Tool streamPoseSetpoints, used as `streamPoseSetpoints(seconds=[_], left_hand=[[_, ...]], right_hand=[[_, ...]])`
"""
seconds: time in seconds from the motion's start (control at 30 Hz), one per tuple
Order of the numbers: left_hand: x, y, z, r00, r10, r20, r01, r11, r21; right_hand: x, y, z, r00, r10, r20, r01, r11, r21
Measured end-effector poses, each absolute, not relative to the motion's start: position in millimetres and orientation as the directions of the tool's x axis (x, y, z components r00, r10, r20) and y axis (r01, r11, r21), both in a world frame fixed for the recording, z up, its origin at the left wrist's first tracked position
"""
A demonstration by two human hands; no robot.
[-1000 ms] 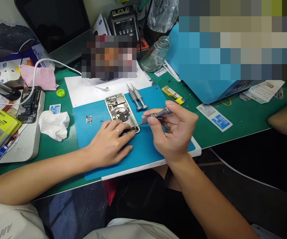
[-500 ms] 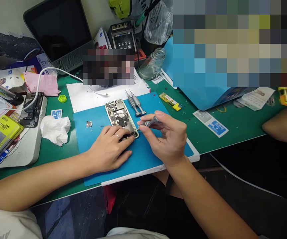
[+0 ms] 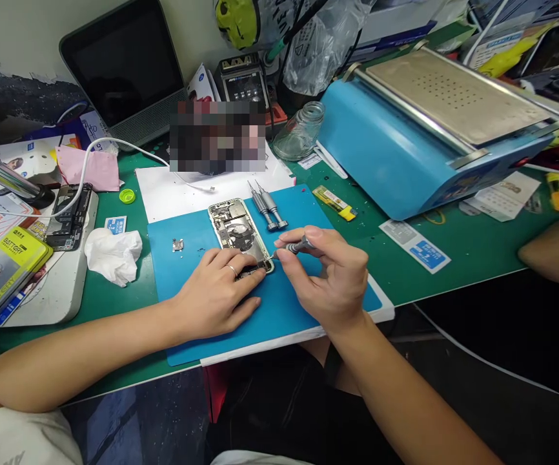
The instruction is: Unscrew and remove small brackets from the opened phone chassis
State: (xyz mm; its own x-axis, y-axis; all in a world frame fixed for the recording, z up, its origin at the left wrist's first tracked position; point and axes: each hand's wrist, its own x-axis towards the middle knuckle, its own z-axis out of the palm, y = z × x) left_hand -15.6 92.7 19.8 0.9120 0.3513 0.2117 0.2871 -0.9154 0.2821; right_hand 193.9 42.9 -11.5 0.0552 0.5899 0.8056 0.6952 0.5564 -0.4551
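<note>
An opened smartphone (image 3: 243, 227) lies on the blue mat (image 3: 202, 345), its inner parts showing. My left hand (image 3: 226, 287) holds it down at its lower end, fingers bent over the edge and covering part of it. In my right hand (image 3: 330, 271) is a grey screwdriver (image 3: 293, 247), pinched between thumb and fingers and tilted. Its thin tip reaches the phone's lower right corner; whether it sits in a screw I cannot tell. Two more grey screwdrivers (image 3: 267, 208) lie side by side just beyond the phone. A small metal part (image 3: 177, 245) rests on the mat at left.
A blue machine with a metal plate (image 3: 366, 148) stands at back right, near a glass jar (image 3: 299, 132). Crumpled tissue (image 3: 113, 255) and a second opened phone (image 3: 69, 216) are on the left. A white cable (image 3: 86, 158) arches behind. Another person's arm (image 3: 558, 252) rests at right.
The view has shifted slightly, so everything appears a little lower and to the right. Both hands keep their places at the phone, with the screwdriver tip at the same corner.
</note>
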Motion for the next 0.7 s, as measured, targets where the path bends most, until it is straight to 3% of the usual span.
streamPoseSetpoints(seconds=[0.7], left_hand=[[-15.1,93.8,20.1,0.909,0.351,0.223,0.28,-0.913,0.298]], right_hand=[[194.4,41.1,-6.4,0.021,0.586,0.81,0.733,0.542,-0.411]])
